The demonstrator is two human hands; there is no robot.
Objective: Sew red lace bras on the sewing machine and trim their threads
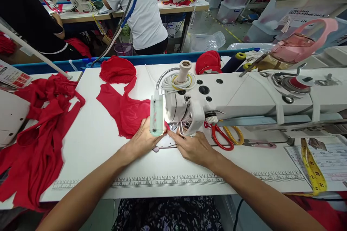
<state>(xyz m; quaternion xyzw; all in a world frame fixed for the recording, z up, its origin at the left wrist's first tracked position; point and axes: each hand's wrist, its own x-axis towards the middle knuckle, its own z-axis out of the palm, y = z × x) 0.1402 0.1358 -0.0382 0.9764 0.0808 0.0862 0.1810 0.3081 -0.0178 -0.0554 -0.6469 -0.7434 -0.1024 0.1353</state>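
Left hand (pixel 145 136) is pressing red fabric (pixel 132 114), its openness partly hidden; half-open right hand (pixel 195 148) is touching the fabric's edge, one numbered tape measure (pixel 313 171) lying rightward.

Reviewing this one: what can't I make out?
All in the head view:
Bare left hand: fingers partly behind the pale-green translucent plastic box.
Shiny red cup-shaped fabric: right end hidden by that box and hand.
White ruled paper: writing too small to read.
Red fabric pile: cut off by left edge.
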